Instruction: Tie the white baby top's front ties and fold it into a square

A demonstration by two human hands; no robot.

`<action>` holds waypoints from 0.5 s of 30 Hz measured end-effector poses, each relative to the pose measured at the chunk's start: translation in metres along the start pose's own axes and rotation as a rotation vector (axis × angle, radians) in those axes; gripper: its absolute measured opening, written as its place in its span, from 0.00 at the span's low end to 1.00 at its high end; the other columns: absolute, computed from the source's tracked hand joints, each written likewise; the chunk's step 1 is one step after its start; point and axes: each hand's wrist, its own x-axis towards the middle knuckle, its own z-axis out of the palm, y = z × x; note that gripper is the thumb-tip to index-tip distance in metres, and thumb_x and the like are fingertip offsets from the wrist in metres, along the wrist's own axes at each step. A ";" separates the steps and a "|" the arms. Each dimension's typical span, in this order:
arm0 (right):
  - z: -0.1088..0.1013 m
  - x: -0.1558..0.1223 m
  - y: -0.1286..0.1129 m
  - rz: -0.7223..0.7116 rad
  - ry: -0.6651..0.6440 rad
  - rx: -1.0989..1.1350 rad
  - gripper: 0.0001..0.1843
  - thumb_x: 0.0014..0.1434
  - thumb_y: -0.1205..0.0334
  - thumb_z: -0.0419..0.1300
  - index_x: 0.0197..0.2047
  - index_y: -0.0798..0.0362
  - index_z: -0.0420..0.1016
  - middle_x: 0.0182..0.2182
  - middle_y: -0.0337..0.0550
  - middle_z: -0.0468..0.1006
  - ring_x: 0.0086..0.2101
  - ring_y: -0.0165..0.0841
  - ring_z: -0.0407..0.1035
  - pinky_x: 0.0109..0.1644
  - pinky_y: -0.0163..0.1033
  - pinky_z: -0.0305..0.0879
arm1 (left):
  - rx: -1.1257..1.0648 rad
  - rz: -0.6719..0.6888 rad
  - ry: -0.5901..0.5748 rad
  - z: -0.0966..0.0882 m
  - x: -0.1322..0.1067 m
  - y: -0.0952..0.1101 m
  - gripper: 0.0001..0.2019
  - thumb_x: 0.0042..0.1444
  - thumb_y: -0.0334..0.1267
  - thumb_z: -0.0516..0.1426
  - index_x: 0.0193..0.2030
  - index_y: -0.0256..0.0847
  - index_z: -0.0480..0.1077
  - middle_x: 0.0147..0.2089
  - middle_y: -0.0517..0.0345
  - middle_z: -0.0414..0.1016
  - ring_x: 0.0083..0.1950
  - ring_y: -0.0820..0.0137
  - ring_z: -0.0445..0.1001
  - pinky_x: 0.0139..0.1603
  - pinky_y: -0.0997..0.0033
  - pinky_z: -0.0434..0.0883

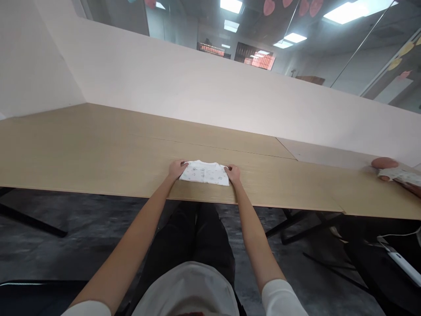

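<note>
A small white shirt (pixel 204 172) with a scattered fine print lies folded into a wide strip on the wooden table, near its front edge. Its curved neckline faces away from me. My left hand (pixel 178 168) pinches the shirt's upper left corner, with the thumb on top of the cloth. At the upper right corner, my right hand (pixel 233 173) grips the fabric the same way. The undersides of the fingers are partly hidden. Between the hands the cloth looks fairly flat, with a faint crease down the middle.
The long wooden table (pixel 98 149) runs along a white wall (pixel 197 92) with glass above. Far right, another person's hand (pixel 385 163) is beside a patterned cloth (pixel 409 176). A white device with a cable (pixel 404 265) rests on a dark seat below.
</note>
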 end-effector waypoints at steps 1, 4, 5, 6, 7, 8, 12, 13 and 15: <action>-0.001 0.000 -0.001 0.002 0.002 0.007 0.14 0.59 0.59 0.59 0.42 0.59 0.80 0.41 0.50 0.81 0.40 0.35 0.72 0.46 0.35 0.64 | -0.004 -0.002 -0.001 0.000 -0.001 0.000 0.19 0.57 0.45 0.53 0.48 0.36 0.76 0.49 0.47 0.79 0.46 0.61 0.75 0.45 0.67 0.67; -0.001 -0.001 -0.001 0.010 0.003 0.021 0.14 0.59 0.59 0.58 0.42 0.58 0.80 0.41 0.50 0.81 0.40 0.34 0.73 0.46 0.35 0.64 | -0.022 0.017 -0.004 -0.001 -0.003 0.000 0.19 0.57 0.44 0.53 0.48 0.35 0.76 0.49 0.45 0.78 0.47 0.60 0.75 0.46 0.67 0.67; -0.001 -0.001 -0.001 0.013 0.003 0.024 0.14 0.59 0.59 0.58 0.42 0.58 0.80 0.41 0.50 0.81 0.40 0.34 0.73 0.46 0.35 0.64 | -0.027 0.025 -0.004 -0.001 -0.004 0.000 0.19 0.57 0.44 0.53 0.48 0.35 0.76 0.50 0.45 0.78 0.48 0.60 0.75 0.46 0.67 0.67; -0.001 -0.001 -0.001 0.016 0.004 0.025 0.14 0.59 0.59 0.59 0.42 0.58 0.80 0.41 0.50 0.81 0.40 0.34 0.73 0.46 0.35 0.65 | -0.030 0.028 -0.003 -0.001 -0.004 0.001 0.19 0.57 0.44 0.53 0.48 0.35 0.76 0.50 0.44 0.78 0.48 0.60 0.75 0.46 0.67 0.67; -0.001 -0.001 -0.001 0.018 0.007 0.025 0.13 0.59 0.60 0.59 0.42 0.58 0.80 0.41 0.50 0.81 0.40 0.34 0.73 0.46 0.35 0.65 | -0.032 0.026 -0.005 -0.001 -0.004 0.001 0.19 0.58 0.44 0.53 0.48 0.35 0.76 0.50 0.44 0.78 0.48 0.60 0.75 0.46 0.67 0.68; 0.000 -0.001 0.000 0.019 0.011 0.024 0.13 0.59 0.60 0.59 0.42 0.58 0.80 0.41 0.50 0.81 0.40 0.34 0.73 0.46 0.35 0.65 | -0.035 0.021 -0.008 -0.001 -0.004 0.001 0.19 0.58 0.44 0.53 0.48 0.34 0.76 0.50 0.43 0.78 0.48 0.59 0.75 0.46 0.67 0.68; 0.000 -0.002 0.000 0.009 0.030 0.011 0.13 0.59 0.59 0.58 0.41 0.58 0.81 0.40 0.50 0.81 0.41 0.35 0.74 0.47 0.35 0.65 | -0.041 0.014 -0.007 0.000 -0.004 0.000 0.19 0.58 0.45 0.53 0.49 0.36 0.76 0.51 0.45 0.78 0.50 0.59 0.75 0.48 0.66 0.68; 0.000 -0.003 0.000 0.007 0.032 0.012 0.13 0.59 0.59 0.58 0.41 0.58 0.81 0.40 0.49 0.81 0.41 0.35 0.74 0.47 0.35 0.65 | -0.036 0.014 -0.002 0.000 -0.004 0.000 0.19 0.58 0.45 0.53 0.49 0.36 0.76 0.51 0.45 0.78 0.50 0.60 0.75 0.49 0.66 0.68; 0.000 -0.003 0.000 0.008 0.030 0.018 0.13 0.60 0.59 0.58 0.41 0.57 0.81 0.40 0.49 0.81 0.40 0.35 0.74 0.46 0.34 0.65 | -0.018 0.015 0.002 0.000 -0.004 -0.001 0.19 0.58 0.45 0.53 0.49 0.37 0.76 0.51 0.47 0.78 0.51 0.60 0.74 0.50 0.67 0.68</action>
